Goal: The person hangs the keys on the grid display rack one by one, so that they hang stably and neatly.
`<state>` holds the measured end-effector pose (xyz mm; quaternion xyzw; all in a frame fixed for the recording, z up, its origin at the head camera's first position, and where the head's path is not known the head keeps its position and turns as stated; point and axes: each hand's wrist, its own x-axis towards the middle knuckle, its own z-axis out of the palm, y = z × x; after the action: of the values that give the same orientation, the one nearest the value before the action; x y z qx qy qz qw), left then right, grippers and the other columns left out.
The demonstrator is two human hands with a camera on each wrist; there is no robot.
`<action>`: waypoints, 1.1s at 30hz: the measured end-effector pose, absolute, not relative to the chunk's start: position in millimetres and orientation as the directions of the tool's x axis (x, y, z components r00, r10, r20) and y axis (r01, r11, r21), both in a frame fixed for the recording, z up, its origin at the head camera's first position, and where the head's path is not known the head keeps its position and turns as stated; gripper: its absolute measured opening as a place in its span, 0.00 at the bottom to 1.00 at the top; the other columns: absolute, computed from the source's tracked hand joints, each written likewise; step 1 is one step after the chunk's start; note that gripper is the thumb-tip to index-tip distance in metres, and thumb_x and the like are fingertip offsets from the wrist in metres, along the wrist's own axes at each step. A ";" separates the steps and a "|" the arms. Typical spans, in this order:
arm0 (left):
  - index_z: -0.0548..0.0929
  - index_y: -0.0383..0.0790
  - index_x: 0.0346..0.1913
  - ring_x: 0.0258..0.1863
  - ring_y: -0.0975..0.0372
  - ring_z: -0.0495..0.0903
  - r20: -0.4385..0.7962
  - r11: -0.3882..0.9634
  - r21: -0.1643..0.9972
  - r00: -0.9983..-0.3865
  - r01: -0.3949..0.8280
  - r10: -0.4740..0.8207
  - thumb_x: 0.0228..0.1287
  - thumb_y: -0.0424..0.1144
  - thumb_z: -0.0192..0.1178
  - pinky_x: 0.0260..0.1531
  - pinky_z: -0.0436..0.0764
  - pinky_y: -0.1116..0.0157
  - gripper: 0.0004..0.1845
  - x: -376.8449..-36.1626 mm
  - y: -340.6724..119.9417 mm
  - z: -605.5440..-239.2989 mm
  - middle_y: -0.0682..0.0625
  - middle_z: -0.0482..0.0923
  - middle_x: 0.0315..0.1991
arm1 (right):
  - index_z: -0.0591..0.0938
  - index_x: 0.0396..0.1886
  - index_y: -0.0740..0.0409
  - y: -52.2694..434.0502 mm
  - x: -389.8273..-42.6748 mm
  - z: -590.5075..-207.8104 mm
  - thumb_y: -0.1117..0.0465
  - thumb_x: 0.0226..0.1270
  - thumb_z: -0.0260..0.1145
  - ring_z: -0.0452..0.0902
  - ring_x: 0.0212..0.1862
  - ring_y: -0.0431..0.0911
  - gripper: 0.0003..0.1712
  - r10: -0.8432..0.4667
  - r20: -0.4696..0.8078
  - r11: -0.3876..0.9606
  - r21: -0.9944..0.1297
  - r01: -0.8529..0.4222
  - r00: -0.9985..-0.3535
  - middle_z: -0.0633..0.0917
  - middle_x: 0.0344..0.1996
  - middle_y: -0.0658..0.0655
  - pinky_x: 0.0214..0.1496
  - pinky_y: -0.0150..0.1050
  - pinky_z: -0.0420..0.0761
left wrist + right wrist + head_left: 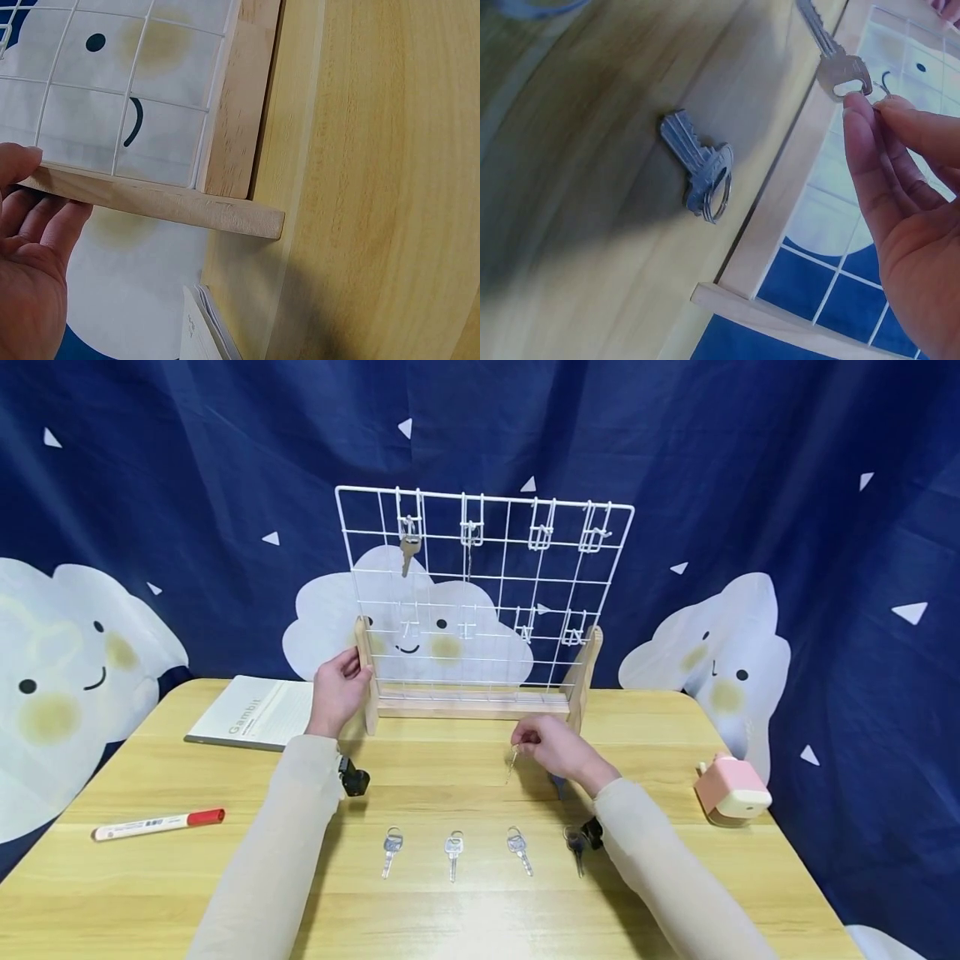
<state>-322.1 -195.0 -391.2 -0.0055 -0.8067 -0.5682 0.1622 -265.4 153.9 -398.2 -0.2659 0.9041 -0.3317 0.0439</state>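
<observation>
The right hand (553, 745) pinches a key ring between thumb and fingertips, while the left hand (340, 693) grips the left wooden upright (187, 211) of a rack (472, 704), thumb on one side and fingers on the other. The two hands are well apart.

The held key (832, 64) hangs from the right hand's fingertips above the surface (450, 922), in front of the rack's base near its right end. Below that hand, another key (697, 169) lies on the surface with its ring tilted up. Nearer the person, four keys lie in a row: a first key (392, 850), a second key (453, 855), a third key (519, 852), and a darker fourth key (576, 850) just beside the right wrist.

The rack carries a white wire grid with two rows of hooks (540, 537). On the top row, one hanging key (410, 553) is on the leftmost hook and a thinner-looking one, seen edge-on, on the next.

To the left are a notebook (251, 712) marked "Gambit" and a marker (157, 825) with a red cap. A pink-and-cream pencil sharpener (731, 789) stands near the right edge. Behind everything hangs a dark blue curtain (247, 452) printed with smiling clouds and white triangles.
</observation>
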 end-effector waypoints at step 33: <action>0.67 0.27 0.69 0.63 0.50 0.71 0.243 0.311 0.933 -0.955 0.182 -0.172 0.70 0.29 0.56 0.60 0.73 0.65 0.26 -323.4 -194.9 -391.1 0.33 0.70 0.63 | 0.84 0.34 0.61 165.5 -255.1 -361.7 0.75 0.62 0.67 0.78 0.36 0.45 0.06 -0.465 0.288 0.638 -0.547 -0.542 -0.837 0.82 0.33 0.52 0.42 0.39 0.83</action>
<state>-323.4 -194.9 -391.1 -0.0031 -0.7954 -0.5870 0.1507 -255.1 165.5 -361.7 -0.2789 0.9029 -0.3213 -0.0602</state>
